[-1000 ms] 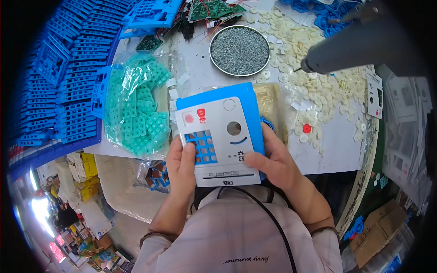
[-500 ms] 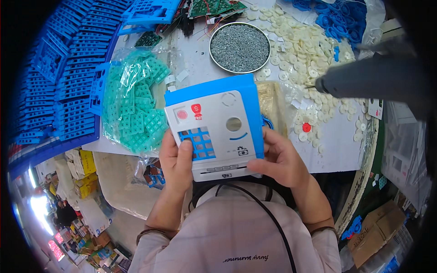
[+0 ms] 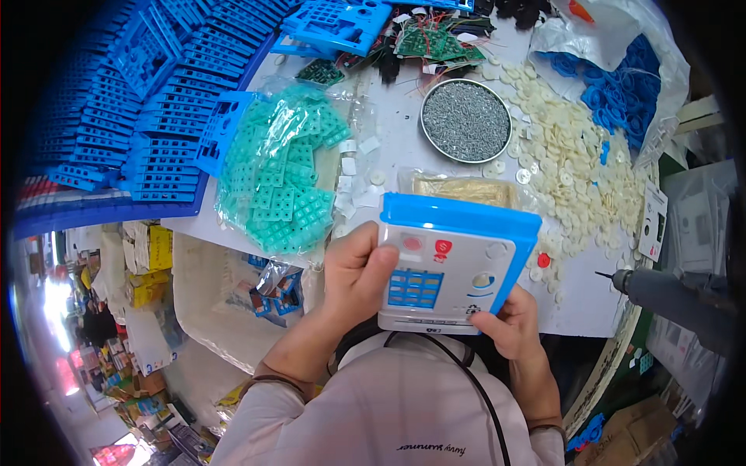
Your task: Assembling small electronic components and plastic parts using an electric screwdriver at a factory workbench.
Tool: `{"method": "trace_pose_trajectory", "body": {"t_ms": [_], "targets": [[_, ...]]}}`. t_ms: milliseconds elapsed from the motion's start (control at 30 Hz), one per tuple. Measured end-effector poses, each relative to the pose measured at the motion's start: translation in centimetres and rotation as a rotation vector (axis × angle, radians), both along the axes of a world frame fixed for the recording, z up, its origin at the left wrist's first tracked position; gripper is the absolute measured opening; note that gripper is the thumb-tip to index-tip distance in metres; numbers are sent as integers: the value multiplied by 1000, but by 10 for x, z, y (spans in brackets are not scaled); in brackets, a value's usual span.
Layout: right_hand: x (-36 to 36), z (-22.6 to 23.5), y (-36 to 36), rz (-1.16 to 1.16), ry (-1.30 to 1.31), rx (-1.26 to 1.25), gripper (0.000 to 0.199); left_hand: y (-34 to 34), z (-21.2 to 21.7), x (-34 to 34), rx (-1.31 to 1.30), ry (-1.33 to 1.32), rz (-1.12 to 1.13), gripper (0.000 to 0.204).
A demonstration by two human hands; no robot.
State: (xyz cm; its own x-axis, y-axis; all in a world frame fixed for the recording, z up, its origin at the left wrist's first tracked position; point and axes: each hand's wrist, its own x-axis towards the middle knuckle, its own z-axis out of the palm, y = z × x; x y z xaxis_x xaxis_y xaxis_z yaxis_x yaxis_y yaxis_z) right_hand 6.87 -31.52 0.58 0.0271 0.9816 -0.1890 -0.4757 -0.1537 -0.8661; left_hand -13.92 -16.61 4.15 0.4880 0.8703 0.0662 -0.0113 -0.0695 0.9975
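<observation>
Spreading across twelve o'clock, the worktable [image 3: 404, 140] carries a bag of green keypads [image 3: 280, 182] and a screw dish [image 3: 465, 120]. Nearer, both hands clasp the blue-and-grey toy safe [image 3: 451, 260]: left hand [image 3: 359, 272] at nine o'clock, right hand [image 3: 509, 330] at five.

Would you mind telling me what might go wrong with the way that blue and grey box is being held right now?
The box is held only at its lower corners by the left hand and right hand, above the table edge, so a slipped grip might drop it. Tipped forward, it could scatter the white discs or upset the screw dish. The driver tip points toward the right hand.
</observation>
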Motion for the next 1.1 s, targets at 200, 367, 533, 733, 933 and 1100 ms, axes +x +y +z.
{"method": "trace_pose_trajectory", "body": {"t_ms": [200, 367, 533, 733, 933, 1100], "targets": [[4, -5, -7, -85, -78, 57, 47, 12, -11, 1, -19, 3, -86, 54], [4, -6, 0, -201, 58, -25, 49, -2, -13, 0, 41, 173, -56, 42], [4, 4, 12, -177, 97, 24, 49, -9, -10, 0, 186, 206, 15, 32], [39, 23, 23, -106, -798, 544, 43, 8, -24, 2, 34, 15, 56, 49], [45, 34, 28, -248, -1373, 679, 31, -3, 2, -31, -840, 98, -513, 51], [38, 18, 20, -332, -553, 183, 62, -16, -7, -12, -512, 28, -245, 33]]}}
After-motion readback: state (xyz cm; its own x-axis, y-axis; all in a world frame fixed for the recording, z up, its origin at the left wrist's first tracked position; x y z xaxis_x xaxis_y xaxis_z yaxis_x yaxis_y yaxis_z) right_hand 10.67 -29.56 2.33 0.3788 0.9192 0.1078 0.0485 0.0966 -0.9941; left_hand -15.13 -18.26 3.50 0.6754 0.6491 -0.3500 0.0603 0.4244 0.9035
